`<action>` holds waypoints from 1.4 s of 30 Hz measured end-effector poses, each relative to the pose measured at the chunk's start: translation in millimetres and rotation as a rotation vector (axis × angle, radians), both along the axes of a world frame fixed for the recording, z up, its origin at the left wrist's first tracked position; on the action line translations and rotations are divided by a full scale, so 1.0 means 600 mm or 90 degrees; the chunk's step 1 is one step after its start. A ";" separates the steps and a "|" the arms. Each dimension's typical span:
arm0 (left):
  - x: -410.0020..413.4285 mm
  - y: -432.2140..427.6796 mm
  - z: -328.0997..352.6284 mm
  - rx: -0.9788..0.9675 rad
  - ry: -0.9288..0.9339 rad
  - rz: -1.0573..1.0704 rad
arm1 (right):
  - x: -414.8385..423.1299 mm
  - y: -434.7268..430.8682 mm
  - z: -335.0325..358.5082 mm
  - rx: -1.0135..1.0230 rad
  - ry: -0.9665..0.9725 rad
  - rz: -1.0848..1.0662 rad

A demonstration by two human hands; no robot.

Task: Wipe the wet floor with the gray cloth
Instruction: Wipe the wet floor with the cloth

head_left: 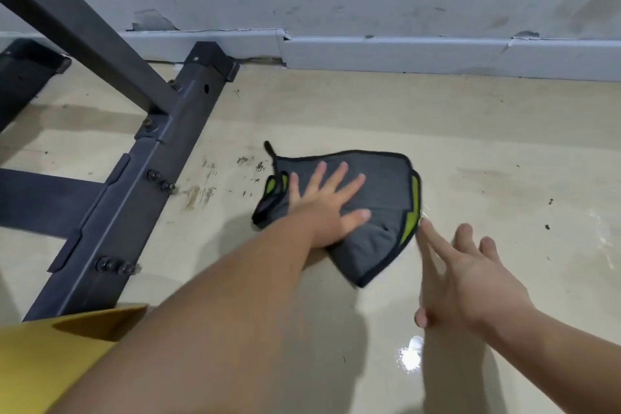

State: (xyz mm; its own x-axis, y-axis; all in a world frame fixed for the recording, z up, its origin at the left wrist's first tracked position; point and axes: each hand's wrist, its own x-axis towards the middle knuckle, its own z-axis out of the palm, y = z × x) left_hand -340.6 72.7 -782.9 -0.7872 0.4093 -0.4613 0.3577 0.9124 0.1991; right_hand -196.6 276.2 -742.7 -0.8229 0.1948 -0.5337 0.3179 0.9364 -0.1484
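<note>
The gray cloth (379, 198), black-edged with a lime-green underside showing at its folds, lies flat on the beige floor (470, 144) in the middle of the view. My left hand (324, 208) presses down on the cloth's left half with fingers spread flat. My right hand (470, 276) hovers low just right of the cloth, fingers apart, its index fingertip touching the cloth's green right edge. Wet, shiny patches (410, 355) glisten on the floor below my right hand and at the far right.
A dark metal frame (141, 178) with bolts runs diagonally along the left, close to the cloth. A white wall and chipped skirting board (369, 50) close off the far side. Scuff marks (201, 195) dot the floor between frame and cloth.
</note>
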 end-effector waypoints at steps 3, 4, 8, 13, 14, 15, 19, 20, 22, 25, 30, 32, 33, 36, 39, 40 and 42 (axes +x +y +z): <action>-0.062 -0.074 0.001 -0.072 0.027 0.208 | -0.001 0.000 -0.007 -0.003 -0.015 -0.031; -0.077 -0.092 0.000 -0.124 0.045 0.279 | -0.005 0.000 -0.009 0.003 -0.027 -0.034; -0.126 -0.064 0.002 -0.168 0.025 0.462 | -0.014 -0.002 -0.014 0.029 -0.064 -0.044; -0.167 0.054 0.001 -0.055 0.002 0.499 | -0.020 0.002 -0.013 0.013 -0.066 -0.039; -0.170 0.087 -0.002 -0.047 0.015 0.447 | -0.021 0.002 -0.011 0.009 -0.066 -0.039; -0.168 0.125 -0.003 -0.042 0.027 0.380 | -0.022 0.002 -0.011 0.008 -0.065 -0.039; -0.089 0.272 -0.012 -0.017 0.062 0.043 | -0.016 0.009 -0.014 0.016 -0.069 -0.041; -0.059 0.292 -0.015 -0.003 0.076 -0.053 | -0.015 0.012 -0.014 0.016 -0.067 -0.045; -0.017 0.297 -0.017 0.047 0.076 -0.238 | -0.015 0.017 -0.012 0.006 -0.071 -0.057; -0.033 0.233 -0.012 0.090 0.068 -0.319 | -0.015 0.012 -0.009 0.021 -0.070 -0.043; -0.105 0.059 -0.008 0.006 0.068 0.080 | -0.018 0.007 -0.010 0.024 -0.063 -0.050; -0.103 -0.009 -0.007 -0.029 0.062 0.286 | -0.020 0.006 -0.014 0.027 -0.051 -0.044; -0.093 -0.035 -0.007 -0.043 0.056 0.379 | -0.019 0.003 -0.016 0.029 -0.043 -0.042; -0.046 -0.047 -0.013 -0.045 0.055 0.519 | -0.017 0.004 -0.024 0.033 -0.035 -0.048; 0.022 -0.014 -0.018 -0.036 0.071 0.478 | -0.015 0.005 -0.029 0.032 -0.027 -0.039; 0.046 -0.002 -0.019 -0.040 0.079 0.439 | -0.016 0.004 -0.030 0.027 -0.022 -0.038; 0.095 0.020 -0.021 -0.047 0.097 0.339 | -0.021 -0.001 -0.026 0.016 -0.021 -0.037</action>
State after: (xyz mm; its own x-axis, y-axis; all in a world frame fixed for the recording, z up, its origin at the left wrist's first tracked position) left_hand -283.8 85.0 -795.3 -0.9366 -0.0930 -0.3378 -0.1373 0.9845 0.1096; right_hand -209.2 275.6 -758.6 -0.7920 0.2558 -0.5544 0.3763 0.9196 -0.1132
